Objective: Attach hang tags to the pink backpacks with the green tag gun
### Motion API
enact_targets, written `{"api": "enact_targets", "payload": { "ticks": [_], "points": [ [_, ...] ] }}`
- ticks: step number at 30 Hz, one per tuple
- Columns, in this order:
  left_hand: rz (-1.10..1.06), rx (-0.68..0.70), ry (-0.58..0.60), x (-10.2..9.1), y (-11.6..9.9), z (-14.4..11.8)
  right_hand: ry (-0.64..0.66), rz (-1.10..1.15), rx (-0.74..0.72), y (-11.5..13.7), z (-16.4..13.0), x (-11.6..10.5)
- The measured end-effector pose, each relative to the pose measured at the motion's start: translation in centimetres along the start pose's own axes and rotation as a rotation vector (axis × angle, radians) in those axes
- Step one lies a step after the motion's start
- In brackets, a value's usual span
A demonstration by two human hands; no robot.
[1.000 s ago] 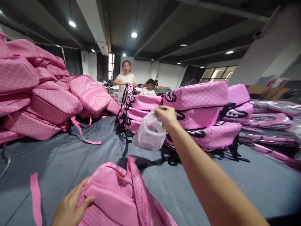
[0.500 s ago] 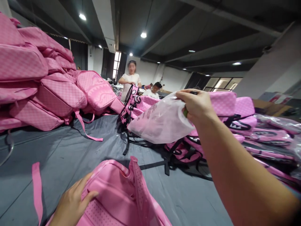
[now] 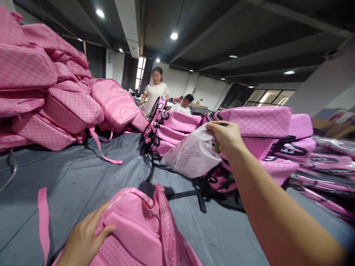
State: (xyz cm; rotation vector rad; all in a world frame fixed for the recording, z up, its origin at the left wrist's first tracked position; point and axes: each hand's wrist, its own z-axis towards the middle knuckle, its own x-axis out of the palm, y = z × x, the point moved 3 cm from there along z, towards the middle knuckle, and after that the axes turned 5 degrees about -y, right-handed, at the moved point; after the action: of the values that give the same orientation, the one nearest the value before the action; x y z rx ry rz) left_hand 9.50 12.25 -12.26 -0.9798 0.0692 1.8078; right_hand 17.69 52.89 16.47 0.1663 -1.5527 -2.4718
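A pink backpack point(image 3: 138, 232) lies back side up on the grey table point(image 3: 69, 181) right in front of me. My left hand point(image 3: 84, 238) rests flat on its padded back near the top handle. My right hand point(image 3: 226, 136) is stretched out over the table and grips the mouth of a clear plastic bag point(image 3: 192, 155), which hangs in the air in front of a stack of pink backpacks point(image 3: 249, 125). Something small and green shows in that hand's palm.
A tall heap of pink checkered backpacks point(image 3: 50, 92) fills the left. Backpacks in plastic wrap point(image 3: 327, 162) lie at the right. Black straps point(image 3: 194, 192) trail across the table. A person in white point(image 3: 155, 92) stands at the far end beside another person point(image 3: 185, 105).
My right hand lifted the plastic bag up and pulled it wide, then lowered it a little so it hangs slacker. My left hand stayed on the backpack.
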Motion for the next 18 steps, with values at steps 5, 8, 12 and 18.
{"api": "enact_targets", "payload": {
  "ticks": [5, 8, 12, 18],
  "points": [
    [0.0, -0.057, 0.047, -0.1, 0.0, 0.1, -0.111, -0.037, -0.009, -3.9, 2.2, 0.3],
    [0.01, -0.074, 0.102, -0.5, -0.3, 0.3, -0.124, -0.165, -0.165, -7.5, 1.0, -0.5],
    [0.039, -0.089, 0.162, -0.8, -0.4, 0.6, 0.159, -0.67, -0.108, -16.1, -5.5, -2.7],
    [0.049, -0.21, 0.246, -1.6, -1.2, 1.0, 0.411, -0.951, 0.134, -24.2, -15.7, -8.3]
  ]
}}
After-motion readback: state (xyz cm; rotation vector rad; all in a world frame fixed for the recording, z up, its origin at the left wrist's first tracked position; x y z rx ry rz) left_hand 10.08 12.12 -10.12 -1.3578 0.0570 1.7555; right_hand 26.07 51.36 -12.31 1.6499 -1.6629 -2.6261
